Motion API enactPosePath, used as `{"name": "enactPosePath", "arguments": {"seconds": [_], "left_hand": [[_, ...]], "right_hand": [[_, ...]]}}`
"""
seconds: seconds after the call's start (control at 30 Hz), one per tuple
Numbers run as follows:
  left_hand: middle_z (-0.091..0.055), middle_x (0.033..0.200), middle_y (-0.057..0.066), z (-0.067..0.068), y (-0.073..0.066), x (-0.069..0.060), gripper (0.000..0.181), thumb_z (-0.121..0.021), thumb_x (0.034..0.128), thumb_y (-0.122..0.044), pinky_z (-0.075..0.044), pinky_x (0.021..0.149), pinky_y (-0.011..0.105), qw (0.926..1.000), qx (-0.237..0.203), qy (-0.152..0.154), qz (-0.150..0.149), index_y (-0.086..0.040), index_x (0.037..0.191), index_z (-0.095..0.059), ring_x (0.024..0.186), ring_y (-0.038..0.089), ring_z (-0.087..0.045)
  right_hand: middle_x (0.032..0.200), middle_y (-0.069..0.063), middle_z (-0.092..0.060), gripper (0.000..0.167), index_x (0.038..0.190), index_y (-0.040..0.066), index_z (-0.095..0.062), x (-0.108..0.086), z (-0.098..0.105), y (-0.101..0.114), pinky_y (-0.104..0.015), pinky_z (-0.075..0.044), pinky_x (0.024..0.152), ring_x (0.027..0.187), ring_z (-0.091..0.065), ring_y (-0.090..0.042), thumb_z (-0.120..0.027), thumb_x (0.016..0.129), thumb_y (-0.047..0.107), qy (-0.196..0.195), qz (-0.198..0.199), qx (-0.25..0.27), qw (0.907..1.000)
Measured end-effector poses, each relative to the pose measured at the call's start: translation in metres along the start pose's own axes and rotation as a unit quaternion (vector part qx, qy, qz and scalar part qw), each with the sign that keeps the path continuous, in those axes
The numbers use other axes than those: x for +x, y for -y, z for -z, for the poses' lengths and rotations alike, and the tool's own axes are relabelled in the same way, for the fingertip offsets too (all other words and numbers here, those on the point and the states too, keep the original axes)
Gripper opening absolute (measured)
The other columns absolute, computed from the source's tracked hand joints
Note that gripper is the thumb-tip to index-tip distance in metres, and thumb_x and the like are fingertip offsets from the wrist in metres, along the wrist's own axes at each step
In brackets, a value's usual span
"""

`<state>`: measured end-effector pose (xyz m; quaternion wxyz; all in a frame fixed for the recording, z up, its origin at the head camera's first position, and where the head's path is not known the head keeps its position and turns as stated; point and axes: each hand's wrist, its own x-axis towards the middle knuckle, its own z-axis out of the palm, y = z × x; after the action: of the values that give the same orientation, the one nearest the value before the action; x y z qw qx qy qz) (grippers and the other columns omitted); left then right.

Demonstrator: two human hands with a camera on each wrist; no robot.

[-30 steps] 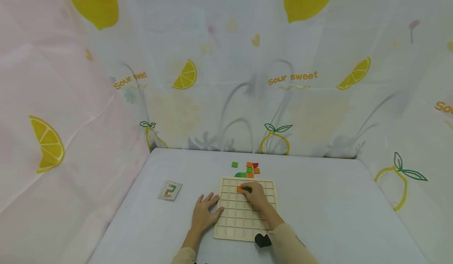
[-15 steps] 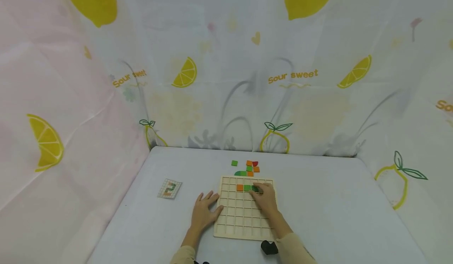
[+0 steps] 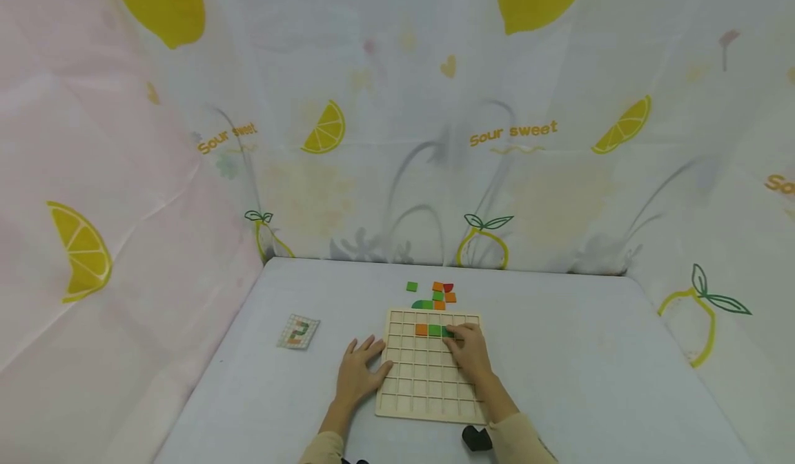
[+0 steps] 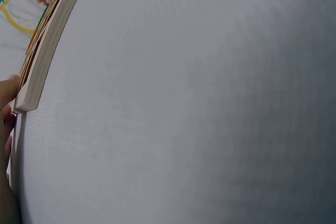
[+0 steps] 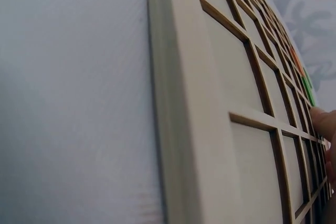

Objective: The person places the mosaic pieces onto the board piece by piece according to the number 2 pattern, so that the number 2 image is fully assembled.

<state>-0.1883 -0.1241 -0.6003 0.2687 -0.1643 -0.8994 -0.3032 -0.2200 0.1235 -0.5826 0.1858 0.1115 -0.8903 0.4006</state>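
A pale wooden grid board (image 3: 405, 389) lies flat on the table. My left hand (image 3: 359, 374) rests at its left edge, fingers spread and thumb on the rim. Over the board's upper right, my right hand (image 3: 470, 352) pinches a dark green tile (image 3: 446, 331) between thumb and fingers, partly hidden by them. That tile sits at the right end of a row, beside a light green tile (image 3: 434, 330) and an orange tile (image 3: 421, 330) in neighbouring cells. The right wrist view shows the right thumb (image 5: 323, 121) low over the grid.
Behind the board lie several loose tiles, among them a green square (image 3: 412, 286), an orange square (image 3: 450, 297) and a red rounded piece (image 3: 448, 287). A small pattern card (image 3: 298, 332) lies at the left. A black object (image 3: 477, 439) is near the right sleeve.
My right hand has shifted right along the row with the dark green tile, uncovering the light green tile beside the orange one. My left hand has stayed on the board's edge.
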Motion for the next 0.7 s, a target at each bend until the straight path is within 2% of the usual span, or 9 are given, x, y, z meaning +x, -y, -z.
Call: {"name": "enactPosePath", "arguments": {"seconds": [0.27, 0.37, 0.5, 0.7], "left_hand": [[-0.071, 0.101, 0.012, 0.001, -0.001, 0.001, 0.039, -0.076, 0.0690, -0.022, -0.041, 0.098, 0.056, 1.0000, -0.002, 0.002, 0.005, 0.000, 0.101, -0.071, 0.101, 0.033, -0.065], [-0.071, 0.101, 0.012, 0.001, 0.000, 0.002, 0.039, -0.077, 0.0684, -0.022, -0.041, 0.097, 0.057, 1.0000, -0.006, -0.001, 0.004, 0.000, 0.101, -0.071, 0.101, 0.034, -0.065], [-0.071, 0.100, 0.013, 0.001, 0.000, 0.001, 0.039, -0.077, 0.0679, -0.022, -0.041, 0.097, 0.057, 1.0000, -0.005, -0.003, 0.001, 0.000, 0.101, -0.072, 0.100, 0.034, -0.065], [-0.071, 0.101, 0.012, -0.001, 0.001, 0.000, 0.039, -0.077, 0.0689, -0.023, -0.041, 0.097, 0.056, 1.0000, -0.001, -0.002, 0.001, -0.001, 0.101, -0.071, 0.101, 0.033, -0.065]], "right_hand": [[0.091, -0.014, -0.067, 0.018, 0.092, -0.001, -0.072, 0.005, -0.002, -0.004, -0.049, -0.052, 0.082, 0.092, -0.060, -0.033, -0.075, 0.076, 0.006, -0.007, -0.011, 0.022, 0.9997], [0.088, -0.012, -0.069, 0.018, 0.090, -0.001, -0.071, 0.008, -0.004, -0.004, -0.047, -0.052, 0.080, 0.088, -0.061, -0.031, -0.076, 0.075, 0.007, -0.012, 0.005, 0.011, 0.9999], [0.086, -0.012, -0.071, 0.022, 0.089, -0.002, -0.071, 0.012, -0.009, 0.000, -0.044, -0.050, 0.078, 0.083, -0.062, -0.029, -0.078, 0.073, 0.012, -0.017, 0.046, -0.022, 0.9986], [0.091, -0.011, -0.070, 0.027, 0.087, 0.001, -0.072, 0.016, -0.020, 0.011, -0.048, -0.049, 0.080, 0.087, -0.060, -0.031, -0.079, 0.072, 0.022, -0.013, 0.077, -0.065, 0.9948]]}}
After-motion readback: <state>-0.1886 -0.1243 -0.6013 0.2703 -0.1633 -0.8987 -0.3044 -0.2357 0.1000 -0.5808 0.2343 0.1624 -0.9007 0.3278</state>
